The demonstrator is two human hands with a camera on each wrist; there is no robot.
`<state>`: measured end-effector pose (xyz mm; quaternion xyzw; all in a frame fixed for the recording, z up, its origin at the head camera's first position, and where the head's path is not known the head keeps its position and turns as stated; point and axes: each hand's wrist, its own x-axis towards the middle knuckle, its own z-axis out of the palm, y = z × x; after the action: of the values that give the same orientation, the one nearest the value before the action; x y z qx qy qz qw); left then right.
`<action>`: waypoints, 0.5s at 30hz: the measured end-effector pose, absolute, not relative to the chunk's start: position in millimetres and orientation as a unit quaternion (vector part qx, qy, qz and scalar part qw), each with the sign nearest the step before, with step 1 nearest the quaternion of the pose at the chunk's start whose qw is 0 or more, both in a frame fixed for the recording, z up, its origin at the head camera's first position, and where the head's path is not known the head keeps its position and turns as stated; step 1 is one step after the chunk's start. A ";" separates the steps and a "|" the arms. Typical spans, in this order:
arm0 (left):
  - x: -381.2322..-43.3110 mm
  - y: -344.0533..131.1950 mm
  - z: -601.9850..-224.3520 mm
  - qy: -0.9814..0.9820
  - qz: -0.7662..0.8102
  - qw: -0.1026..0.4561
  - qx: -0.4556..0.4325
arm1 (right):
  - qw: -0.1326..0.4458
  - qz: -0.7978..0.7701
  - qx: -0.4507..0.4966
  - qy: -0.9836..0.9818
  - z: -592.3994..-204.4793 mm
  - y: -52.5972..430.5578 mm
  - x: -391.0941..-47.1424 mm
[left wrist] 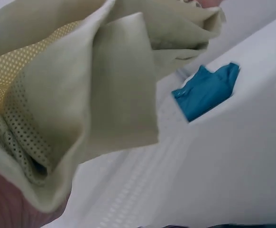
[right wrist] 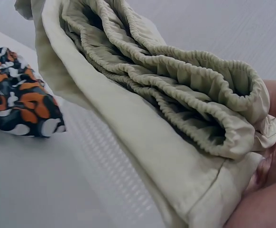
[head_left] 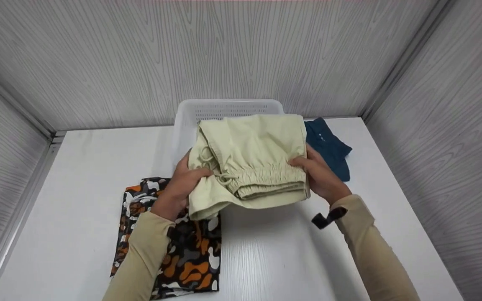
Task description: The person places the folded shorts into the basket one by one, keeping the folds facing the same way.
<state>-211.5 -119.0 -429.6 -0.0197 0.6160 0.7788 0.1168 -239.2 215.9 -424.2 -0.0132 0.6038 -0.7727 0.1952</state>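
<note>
Folded pale green shorts [head_left: 262, 146] with a gathered elastic waistband and a drawstring are held up in front of a white plastic basket [head_left: 186, 110]. My left hand [head_left: 184, 184] grips their left side, thumb on top near the drawstring. On the opposite side my right hand [head_left: 316, 169] grips the folded edge, its thumb pressing by the waistband. Mesh lining [left wrist: 29, 99] shows inside a leg opening in the left wrist view. The stacked folds of the waistband [right wrist: 176, 90] face the right wrist camera. Part of the basket is hidden behind the shorts.
Black, orange and white patterned cloth [head_left: 191, 263] lies folded on the white table [head_left: 287, 259], partly under my left forearm. A folded teal garment [head_left: 329, 148] lies right of the basket. Grey wood-grain panels [head_left: 232, 50] enclose the table's back and sides.
</note>
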 end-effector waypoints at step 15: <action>-299.5 -134.2 -405.5 0.670 0.731 0.128 -0.005 | 0.194 -0.760 0.012 0.620 -409.0 193.5 -315.8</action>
<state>-299.5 -134.2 -405.5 -0.0046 0.6699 0.7314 0.1277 -315.8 193.5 -409.0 0.0119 0.6198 -0.7604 0.1938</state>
